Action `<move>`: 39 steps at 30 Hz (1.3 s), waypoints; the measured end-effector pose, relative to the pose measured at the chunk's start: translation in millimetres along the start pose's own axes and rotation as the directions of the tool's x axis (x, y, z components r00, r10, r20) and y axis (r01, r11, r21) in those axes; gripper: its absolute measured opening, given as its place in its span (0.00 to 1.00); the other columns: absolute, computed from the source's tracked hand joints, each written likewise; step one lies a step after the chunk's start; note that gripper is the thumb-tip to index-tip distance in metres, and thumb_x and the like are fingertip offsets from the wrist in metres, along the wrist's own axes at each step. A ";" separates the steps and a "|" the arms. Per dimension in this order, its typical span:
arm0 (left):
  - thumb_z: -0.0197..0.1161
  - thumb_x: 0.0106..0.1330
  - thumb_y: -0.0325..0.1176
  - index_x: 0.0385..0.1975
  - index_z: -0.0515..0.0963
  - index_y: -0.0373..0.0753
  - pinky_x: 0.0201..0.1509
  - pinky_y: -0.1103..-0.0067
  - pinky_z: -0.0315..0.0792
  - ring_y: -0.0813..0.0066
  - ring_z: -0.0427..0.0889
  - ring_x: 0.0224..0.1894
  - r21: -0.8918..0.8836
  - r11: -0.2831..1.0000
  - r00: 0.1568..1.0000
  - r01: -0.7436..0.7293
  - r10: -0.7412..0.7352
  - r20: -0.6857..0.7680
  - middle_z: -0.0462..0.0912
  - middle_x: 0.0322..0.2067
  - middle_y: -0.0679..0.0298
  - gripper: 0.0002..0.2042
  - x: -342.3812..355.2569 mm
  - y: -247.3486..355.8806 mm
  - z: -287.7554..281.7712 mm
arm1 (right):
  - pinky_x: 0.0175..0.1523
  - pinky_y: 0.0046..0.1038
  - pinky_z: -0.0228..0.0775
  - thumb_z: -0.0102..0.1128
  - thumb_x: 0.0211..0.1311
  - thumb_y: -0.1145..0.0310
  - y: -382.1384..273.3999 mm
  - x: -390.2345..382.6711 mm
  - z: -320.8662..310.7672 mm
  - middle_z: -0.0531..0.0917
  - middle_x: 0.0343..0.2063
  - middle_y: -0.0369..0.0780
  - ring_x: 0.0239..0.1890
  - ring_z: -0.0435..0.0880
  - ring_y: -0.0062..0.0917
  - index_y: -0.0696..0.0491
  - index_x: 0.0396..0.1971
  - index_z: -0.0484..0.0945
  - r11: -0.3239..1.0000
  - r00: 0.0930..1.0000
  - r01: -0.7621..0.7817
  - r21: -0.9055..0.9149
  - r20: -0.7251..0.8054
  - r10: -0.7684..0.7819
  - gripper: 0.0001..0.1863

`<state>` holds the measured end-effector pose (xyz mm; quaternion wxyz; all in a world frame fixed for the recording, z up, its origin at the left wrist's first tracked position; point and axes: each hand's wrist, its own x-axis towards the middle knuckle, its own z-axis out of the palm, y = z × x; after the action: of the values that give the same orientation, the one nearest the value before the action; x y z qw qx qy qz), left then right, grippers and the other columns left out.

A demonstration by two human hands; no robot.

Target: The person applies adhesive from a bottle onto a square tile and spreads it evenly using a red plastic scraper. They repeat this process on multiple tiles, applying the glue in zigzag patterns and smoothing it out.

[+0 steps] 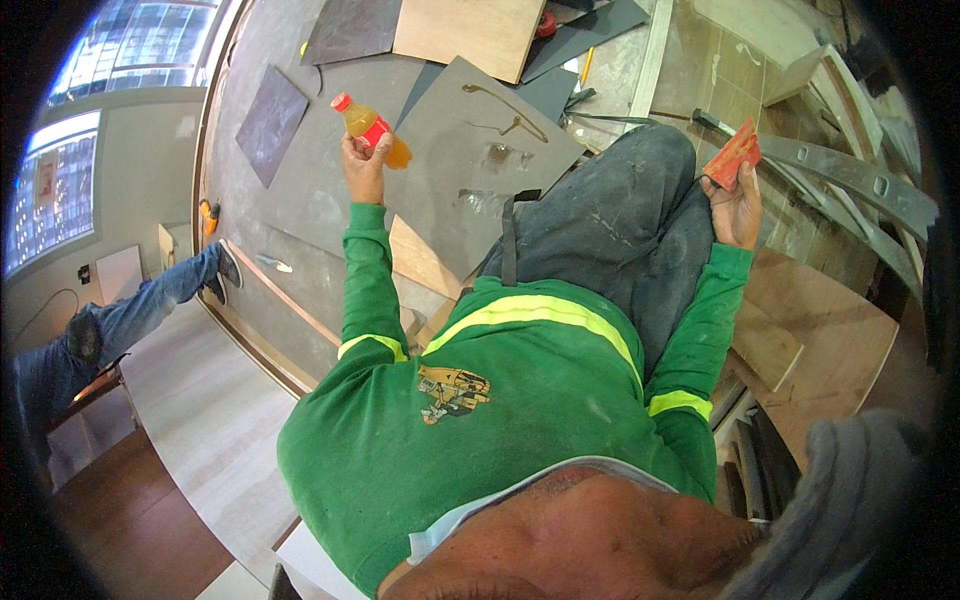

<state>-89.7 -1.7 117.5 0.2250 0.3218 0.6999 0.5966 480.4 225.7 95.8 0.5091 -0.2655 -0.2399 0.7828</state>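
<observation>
My left hand (364, 168) grips a clear plastic bottle (358, 120) holding an orange drink. Its red cap is on, and it tilts over the grey work surface at the left. My fingers cover part of its red label. Out to the right, beside my bent knee, my right hand (738, 208) is closed on the lower end of a red packet (734, 154). The packet looks flat and somewhat crumpled; its contents are hidden. Both hands are raised and well apart.
A grey panel (445, 125) lies ahead, near a light wooden board (470, 32) and a dark square sheet (272, 128). Long metal strips (850, 170) and plywood (825, 325) are at the right. Another person's jeans-clad leg (150, 302) reaches in at the left, near a yellow-black tool (209, 216).
</observation>
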 end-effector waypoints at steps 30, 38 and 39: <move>0.75 0.60 0.34 0.81 0.46 0.50 0.70 0.58 0.74 0.54 0.78 0.64 -0.414 0.891 0.728 0.185 0.159 0.667 0.69 0.68 0.47 0.52 -69.6 121.8 143.3 | 0.67 0.68 0.67 0.55 0.80 0.57 117.3 -24.5 158.6 0.87 0.45 0.38 0.57 0.84 0.39 0.47 0.63 0.75 0.778 0.839 -0.450 0.439 0.506 0.199 0.19; 0.87 0.49 0.39 0.83 0.41 0.47 0.77 0.60 0.67 0.57 0.63 0.76 -0.332 0.941 0.654 0.065 0.211 0.727 0.54 0.72 0.54 0.66 -90.2 110.9 161.2 | 0.61 0.48 0.77 0.55 0.80 0.59 119.2 -26.6 137.4 0.87 0.45 0.41 0.56 0.84 0.40 0.50 0.64 0.74 0.788 0.854 -0.420 0.450 0.489 0.176 0.20; 0.87 0.47 0.39 0.83 0.42 0.47 0.78 0.61 0.67 0.57 0.61 0.76 -0.285 0.958 0.618 0.036 0.203 0.759 0.52 0.71 0.55 0.66 -89.5 114.6 161.1 | 0.60 0.45 0.78 0.56 0.79 0.59 117.5 -25.6 136.3 0.87 0.45 0.41 0.55 0.84 0.40 0.51 0.64 0.73 0.794 0.861 -0.406 0.452 0.481 0.166 0.20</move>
<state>105.7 54.4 193.5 0.5202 0.5473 0.4273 0.4974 320.5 144.7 125.7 0.3719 0.0281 -0.0690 0.9253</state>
